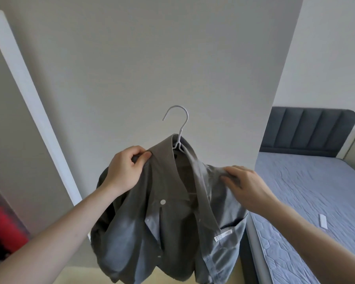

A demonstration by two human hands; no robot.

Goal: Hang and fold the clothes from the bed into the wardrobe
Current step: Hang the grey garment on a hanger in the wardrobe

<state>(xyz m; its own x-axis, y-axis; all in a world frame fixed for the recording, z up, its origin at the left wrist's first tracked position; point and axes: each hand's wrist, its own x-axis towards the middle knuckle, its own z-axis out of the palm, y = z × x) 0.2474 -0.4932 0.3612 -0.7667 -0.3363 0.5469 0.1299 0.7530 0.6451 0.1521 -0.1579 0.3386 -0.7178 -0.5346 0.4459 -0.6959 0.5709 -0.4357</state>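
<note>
A grey button-up shirt [168, 222] hangs on a white hanger [179, 124] held up in front of me, its hook free above the collar. My left hand [124, 171] pinches the shirt's left shoulder by the collar between thumb and fingers. My right hand [242, 187] grips the shirt's right shoulder, fingers curled into the cloth. The hanger's arms are hidden inside the shirt. The wardrobe [0, 212] opens at the far left with a red garment [4, 224] inside. The bed [307, 197] lies on the right.
A white wardrobe door edge [35, 111] slants up on the left. A grey wall panel [162, 68] stands straight ahead behind the shirt. The bed has a dark blue headboard [307, 132] and a small white object [323, 221] on the mattress.
</note>
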